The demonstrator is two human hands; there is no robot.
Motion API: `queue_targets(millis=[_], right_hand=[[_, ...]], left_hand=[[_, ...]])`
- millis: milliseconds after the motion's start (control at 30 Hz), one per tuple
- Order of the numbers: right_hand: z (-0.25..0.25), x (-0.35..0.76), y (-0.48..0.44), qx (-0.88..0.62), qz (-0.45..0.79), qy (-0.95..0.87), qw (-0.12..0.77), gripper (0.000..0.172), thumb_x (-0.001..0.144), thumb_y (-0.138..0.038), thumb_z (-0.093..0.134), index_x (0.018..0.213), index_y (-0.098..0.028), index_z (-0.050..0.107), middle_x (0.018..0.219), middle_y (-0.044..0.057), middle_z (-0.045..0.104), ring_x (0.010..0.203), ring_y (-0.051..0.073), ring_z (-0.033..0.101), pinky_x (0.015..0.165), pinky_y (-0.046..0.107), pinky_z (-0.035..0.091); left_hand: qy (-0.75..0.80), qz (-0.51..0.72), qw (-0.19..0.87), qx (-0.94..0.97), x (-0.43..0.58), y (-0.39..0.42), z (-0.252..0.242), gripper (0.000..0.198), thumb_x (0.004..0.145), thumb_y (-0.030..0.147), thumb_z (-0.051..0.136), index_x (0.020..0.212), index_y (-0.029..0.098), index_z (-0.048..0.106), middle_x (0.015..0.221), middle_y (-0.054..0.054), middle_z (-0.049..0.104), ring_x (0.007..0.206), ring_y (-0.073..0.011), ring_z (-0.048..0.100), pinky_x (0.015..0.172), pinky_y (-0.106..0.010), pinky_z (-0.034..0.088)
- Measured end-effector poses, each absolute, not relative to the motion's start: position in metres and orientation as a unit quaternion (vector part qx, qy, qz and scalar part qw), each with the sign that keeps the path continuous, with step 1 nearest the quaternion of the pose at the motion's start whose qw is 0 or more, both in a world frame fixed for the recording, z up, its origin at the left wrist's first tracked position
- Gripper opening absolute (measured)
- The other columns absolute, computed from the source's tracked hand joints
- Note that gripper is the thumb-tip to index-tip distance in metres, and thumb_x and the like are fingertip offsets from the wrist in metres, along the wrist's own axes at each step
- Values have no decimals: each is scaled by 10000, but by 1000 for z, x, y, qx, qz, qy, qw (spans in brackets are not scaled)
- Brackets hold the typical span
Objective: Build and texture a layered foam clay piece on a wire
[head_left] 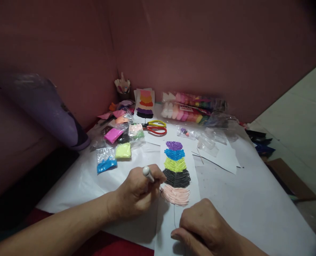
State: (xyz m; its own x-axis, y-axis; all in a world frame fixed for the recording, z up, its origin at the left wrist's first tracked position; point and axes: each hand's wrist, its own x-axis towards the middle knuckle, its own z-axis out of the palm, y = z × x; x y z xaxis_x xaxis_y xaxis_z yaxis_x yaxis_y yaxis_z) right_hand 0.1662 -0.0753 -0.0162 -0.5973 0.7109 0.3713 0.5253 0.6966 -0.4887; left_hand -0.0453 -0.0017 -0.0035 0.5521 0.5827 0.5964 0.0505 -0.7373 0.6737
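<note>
My left hand (140, 192) is closed around a white pen-like tool (148, 174) with a rounded end; its tip is hidden behind the fingers. Beside it lies a narrow paper strip (164, 234) bearing a feather-shaped clay picture (175, 176). Its textured bands run purple, blue, yellow-green, black and pale pink from top to bottom, with a thin drawn line below. The left fingers are at the left edge of the black and pink bands. My right hand (205, 227) rests curled on the strip's lower right, thumb toward the line; its fingertips are hidden.
Clay packets in pink (113, 135), yellow (123, 150) and blue (107, 165) lie left. Behind are red-and-yellow-handled scissors (158, 128), a second clay picture (145, 103) and a large bag of coloured clay (189, 108). A thin stick (200, 156) lies right of the strip.
</note>
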Motion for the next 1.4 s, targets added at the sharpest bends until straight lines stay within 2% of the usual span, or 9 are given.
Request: queue_targets(millis=[300, 633, 867, 1100, 1400], right_hand=[[-16, 164, -73, -336, 162, -882, 289, 490, 1000, -337, 374, 562, -179, 528, 455, -19, 535, 407, 76, 451, 451, 282, 276], [-12, 166, -75, -340, 159, -886, 271, 466, 1001, -321, 384, 587, -185, 547, 468, -15, 551, 425, 83, 490, 457, 285, 302], [-10, 164, -73, -336, 154, -887, 278, 455, 999, -313, 391, 593, -186, 552, 468, -13, 557, 423, 89, 505, 455, 302, 305], [-11, 164, -72, -338, 162, -885, 276, 456, 997, -326, 397, 586, -187, 540, 464, -17, 549, 422, 87, 500, 451, 297, 303], [-12, 165, -73, -346, 161, -883, 272, 479, 1005, -329, 378, 583, -179, 547, 469, -16, 552, 434, 82, 507, 472, 283, 301]], left_hand=[[181, 454, 290, 823, -46, 1, -9, 267, 780, -17, 459, 987, 128, 545, 776, -49, 565, 681, -128, 543, 589, -262, 444], [223, 514, 267, 784, -46, -1, -6, 252, 810, -30, 474, 985, 130, 561, 801, -44, 548, 710, -122, 522, 620, -270, 440], [206, 457, 361, 786, -44, -1, -12, 207, 864, 16, 460, 994, 143, 558, 803, -35, 547, 700, -111, 519, 609, -250, 448], [217, 413, 355, 810, -41, -1, -5, 131, 876, 62, 462, 917, 130, 566, 763, -31, 543, 687, -104, 509, 621, -240, 447], [232, 413, 341, 812, -43, 2, -6, 149, 853, 67, 437, 918, 134, 553, 734, -25, 539, 642, -103, 488, 582, -236, 433]])
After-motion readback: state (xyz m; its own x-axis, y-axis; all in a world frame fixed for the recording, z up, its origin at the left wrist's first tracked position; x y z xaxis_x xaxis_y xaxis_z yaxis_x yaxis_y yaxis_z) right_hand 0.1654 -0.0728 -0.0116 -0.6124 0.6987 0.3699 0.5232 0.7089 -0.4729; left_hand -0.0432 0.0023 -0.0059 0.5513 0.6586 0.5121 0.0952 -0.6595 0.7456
